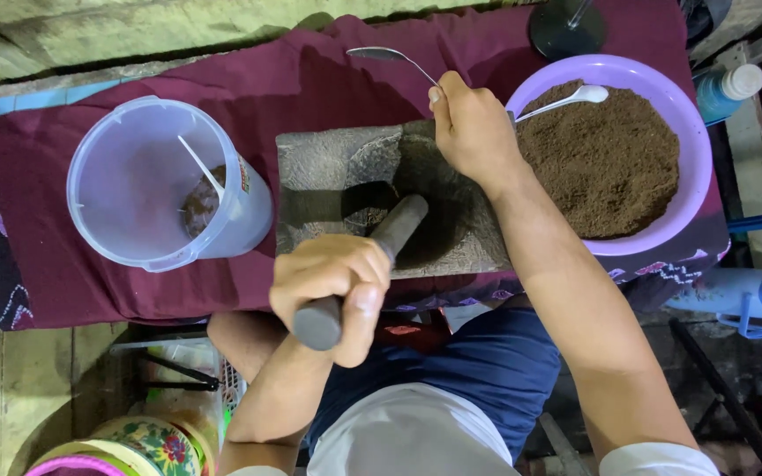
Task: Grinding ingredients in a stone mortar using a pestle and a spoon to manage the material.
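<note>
The stone mortar (pixel 372 198) sits on the cloth (pixel 293 84) before me, the plastic jar (pixel 165 181) to its left, the bowl of ground powder (pixel 610 154) to its right, my pestle (pixel 363 264) in the mortar

A clear plastic tub (pixel 165 181) stands on the maroon cloth (pixel 116 282) at the left of the worktop, round and tilted; a small label (pixel 244 174) in red, green and white sits on its right side wall. At the far right edge, a blue bottle (pixel 727 93) with a white cap lies beside the lilac bowl (pixel 694 132). Lower right lies a pale blue container (pixel 738 295) with a darker blue end. At the bottom left stands a round floral-printed tin (pixel 156 445). No signs or screens show.
</note>
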